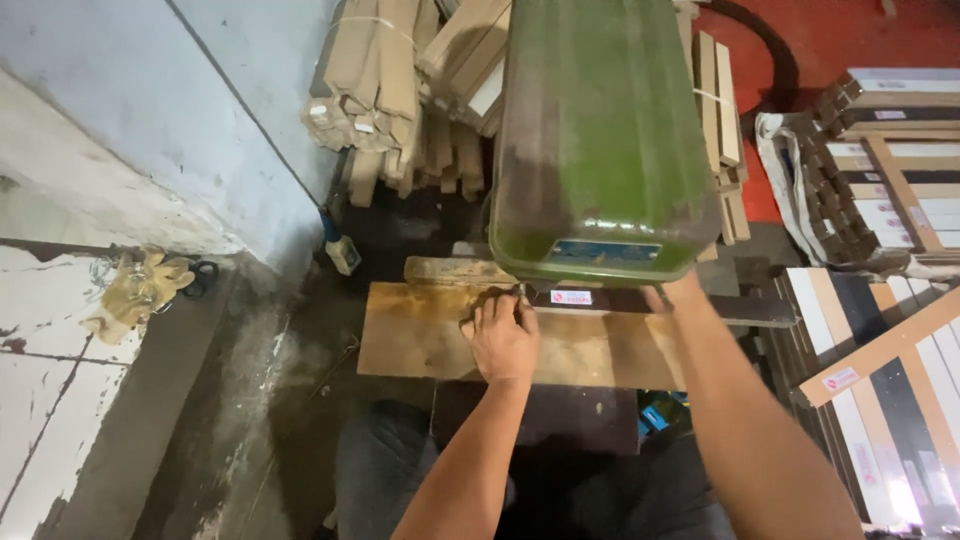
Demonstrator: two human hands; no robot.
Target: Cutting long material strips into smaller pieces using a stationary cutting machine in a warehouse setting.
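My left hand (pixel 500 338) sits at the centre of the frame, flat on the brown table (pixel 420 340) of the machine, fingers (pixel 497 308) curled down over a small dark workpiece (pixel 487 297) that is pressed right up beneath the front edge of the big green machine housing (pixel 600 140). The fingers are closed on the piece, not spread; how much of it they cover I can't make out, it's mostly hidden under them.

My right hand (pixel 672 293) is up to the right, tucked against the lower right corner of the housing. The housing hides its fingers, so I cannot tell whether they're gripping anything.

To do this well, I judge I should keep the piece flat on the table, press down as much as forward, and hold my fingertips back from wherever the tool works under that housing, since I can't see it from here. Steady forearm, slow feed.

Bundled wooden strips (pixel 385 80) lean in the upper middle; stacked boards (pixel 880 150) sit at right; crumpled gloves (pixel 140 285) lie at left.
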